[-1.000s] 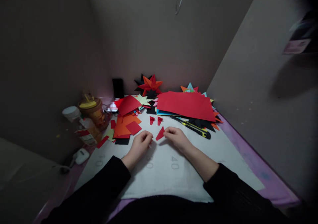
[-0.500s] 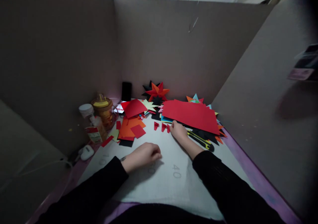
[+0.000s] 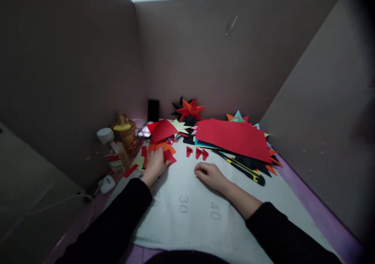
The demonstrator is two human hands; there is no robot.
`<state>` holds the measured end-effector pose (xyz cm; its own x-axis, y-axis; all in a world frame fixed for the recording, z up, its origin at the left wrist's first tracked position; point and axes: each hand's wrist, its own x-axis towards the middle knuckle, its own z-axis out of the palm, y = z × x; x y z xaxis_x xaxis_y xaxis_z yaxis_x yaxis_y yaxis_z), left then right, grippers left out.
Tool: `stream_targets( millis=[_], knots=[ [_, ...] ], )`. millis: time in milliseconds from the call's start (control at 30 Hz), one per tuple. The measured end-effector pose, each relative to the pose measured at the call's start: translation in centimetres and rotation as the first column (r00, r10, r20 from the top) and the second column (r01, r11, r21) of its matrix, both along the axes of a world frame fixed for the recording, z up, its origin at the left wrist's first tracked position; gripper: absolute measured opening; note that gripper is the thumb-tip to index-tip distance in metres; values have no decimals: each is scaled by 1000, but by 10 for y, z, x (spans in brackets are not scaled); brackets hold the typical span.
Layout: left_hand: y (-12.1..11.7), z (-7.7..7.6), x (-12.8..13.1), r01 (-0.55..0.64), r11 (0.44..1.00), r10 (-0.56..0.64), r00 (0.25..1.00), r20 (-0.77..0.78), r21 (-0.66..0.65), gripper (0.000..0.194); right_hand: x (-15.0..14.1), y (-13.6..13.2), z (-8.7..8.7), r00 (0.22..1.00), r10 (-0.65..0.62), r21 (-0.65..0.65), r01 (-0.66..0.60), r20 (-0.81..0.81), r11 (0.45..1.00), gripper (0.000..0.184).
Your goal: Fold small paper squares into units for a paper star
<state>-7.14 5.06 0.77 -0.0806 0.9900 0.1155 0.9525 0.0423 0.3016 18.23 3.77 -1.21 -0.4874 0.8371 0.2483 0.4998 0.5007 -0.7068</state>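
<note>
Left hand lowered over red paper square, right hand loosely curled; grip unclear in both. Judged light, crease-prone: best pinched flat at free corner.

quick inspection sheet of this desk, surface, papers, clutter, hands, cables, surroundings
surface: pale mat with printed numbers, over a purple cover
papers: three small red folded pieces nearer than the large red sheets; paper stars at the back
clutter: bottle and yellow-lidded container at left; black-and-yellow cutter at right
hands: left hand over orange and red paper; right hand curled near the mat, contents unclear
cables: white cable at left
surroundings: grey partitions on three sides
</note>
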Motion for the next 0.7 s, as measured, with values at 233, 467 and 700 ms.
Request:
stream_targets(
  millis=[233,467,700],
  knots=[
    [-18,7,26,102,981,-194,508,839,166,36,-2,-8,1,988,-54,177,79,-142,981,32],
    [-35,-12,59,293,952,69,71,995,-87,30,-5,-15,-4,990,139,394,-137,25,909,41],
    [-22,-13,58,296,954,-12,173,985,-41,26,-11,-4,-14,996,-24,231,42,-83,972,50]
  ],
)
